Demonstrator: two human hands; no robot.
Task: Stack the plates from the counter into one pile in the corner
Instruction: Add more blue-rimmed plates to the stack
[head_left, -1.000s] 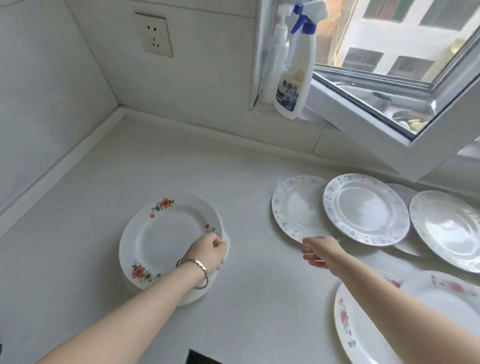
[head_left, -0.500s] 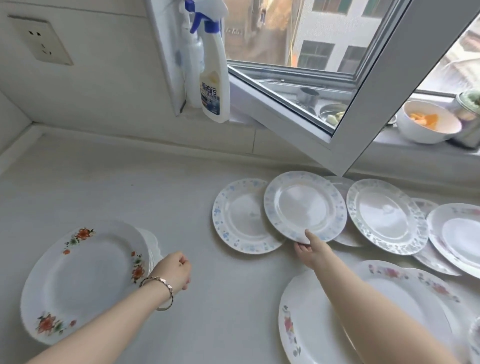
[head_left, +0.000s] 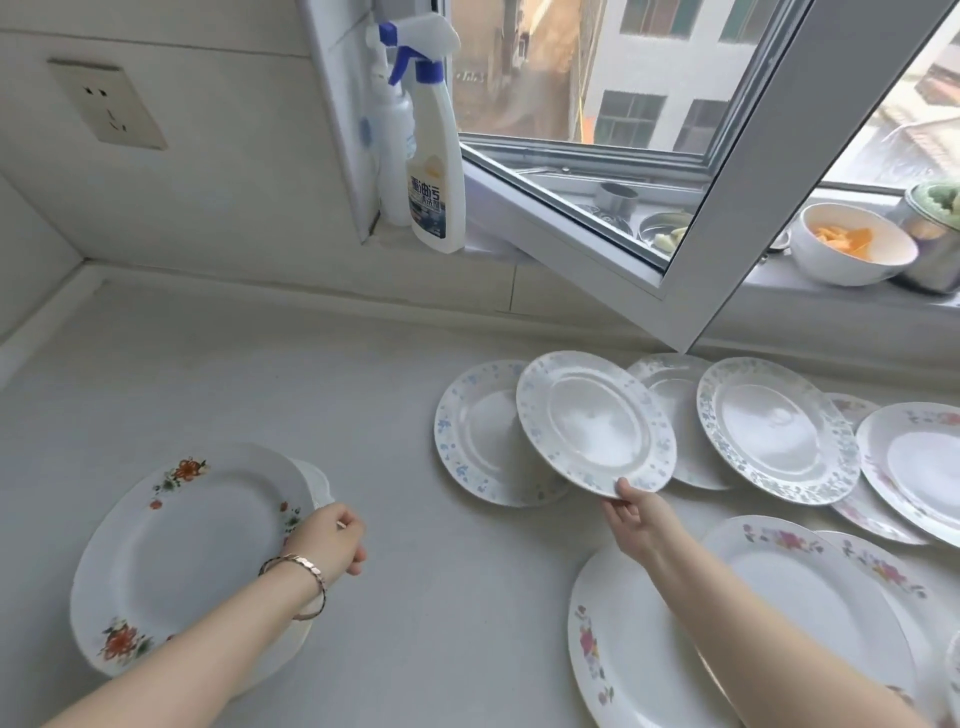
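Pick-up step: right hand (head_left: 631, 512) pinches the near edge of the blue-rimmed plate (head_left: 592, 421), left hand (head_left: 332, 540) curled loose & empty by the pile (head_left: 176, 545); next, prob., carry it over onto that pile.

light: bright daylight from window (head_left: 649, 104) | shadows: soft | edges: wide-angle bowing; focus: sharp
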